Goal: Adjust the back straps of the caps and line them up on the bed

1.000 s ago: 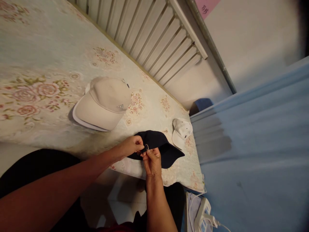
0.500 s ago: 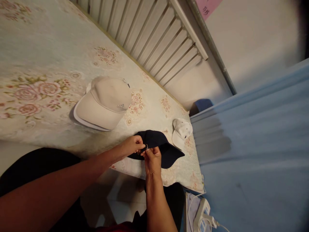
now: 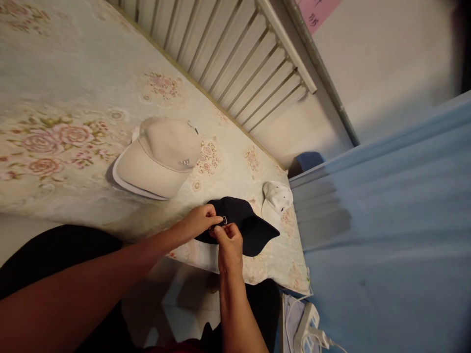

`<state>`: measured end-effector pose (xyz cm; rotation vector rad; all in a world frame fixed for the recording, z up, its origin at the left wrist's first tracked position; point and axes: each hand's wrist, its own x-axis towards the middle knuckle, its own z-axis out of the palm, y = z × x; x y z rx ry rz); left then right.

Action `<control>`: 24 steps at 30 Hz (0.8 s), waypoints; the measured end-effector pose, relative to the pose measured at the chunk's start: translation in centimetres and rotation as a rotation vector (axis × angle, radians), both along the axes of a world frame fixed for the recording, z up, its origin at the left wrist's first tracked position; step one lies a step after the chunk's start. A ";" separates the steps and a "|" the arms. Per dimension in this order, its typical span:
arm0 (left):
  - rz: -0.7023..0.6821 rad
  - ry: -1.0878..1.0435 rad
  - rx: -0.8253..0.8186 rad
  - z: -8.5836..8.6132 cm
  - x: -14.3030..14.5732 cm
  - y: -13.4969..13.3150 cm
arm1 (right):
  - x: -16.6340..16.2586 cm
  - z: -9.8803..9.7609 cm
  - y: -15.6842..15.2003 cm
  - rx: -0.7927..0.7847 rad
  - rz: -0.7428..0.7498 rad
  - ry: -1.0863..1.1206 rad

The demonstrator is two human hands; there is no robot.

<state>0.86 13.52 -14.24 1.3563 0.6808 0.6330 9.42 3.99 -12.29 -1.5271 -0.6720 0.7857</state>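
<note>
A dark baseball cap (image 3: 257, 233) lies at the near edge of the flowered cover, its brim toward the right. Both hands work at its back strap, where a small metal buckle (image 3: 225, 220) shows. My left hand (image 3: 202, 219) is closed, thumb and fingers pinching the strap just left of the buckle. From below, my right hand (image 3: 230, 243) is closed on the cap's strap too, its fingertips beside the buckle. The strap itself is mostly hidden by the fingers.
A beige cap (image 3: 162, 157) with a small metal logo lies to the left, stacked over a paler one. Farther right is a white cap (image 3: 277, 198). A metal rail (image 3: 221, 54) borders the bed, a blue curtain (image 3: 382, 235) hangs right, and a power strip (image 3: 311, 326) sits below.
My right hand has shifted slightly left and its fingertips have moved along the strap. The buckle stands out a little more, and the dark cap has moved slightly.
</note>
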 end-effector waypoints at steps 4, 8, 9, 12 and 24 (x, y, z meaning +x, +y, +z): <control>-0.031 0.044 0.050 0.9 -0.4 -0.3 | 0.0 -0.6 0.2 -0.088 -0.102 -0.023; -0.061 0.063 0.061 1.6 -0.7 -0.4 | 0.2 -0.7 0.6 -0.065 -0.134 0.026; -0.062 0.060 0.066 1.7 -0.8 -0.4 | 0.4 -0.7 0.6 -0.054 -0.145 0.044; -0.045 0.041 0.067 1.8 -0.9 -0.3 | 0.8 -0.4 0.7 -0.024 -0.166 0.098; -0.008 -0.009 -0.006 1.9 -1.1 0.1 | 1.4 0.1 0.2 -0.018 -0.149 0.198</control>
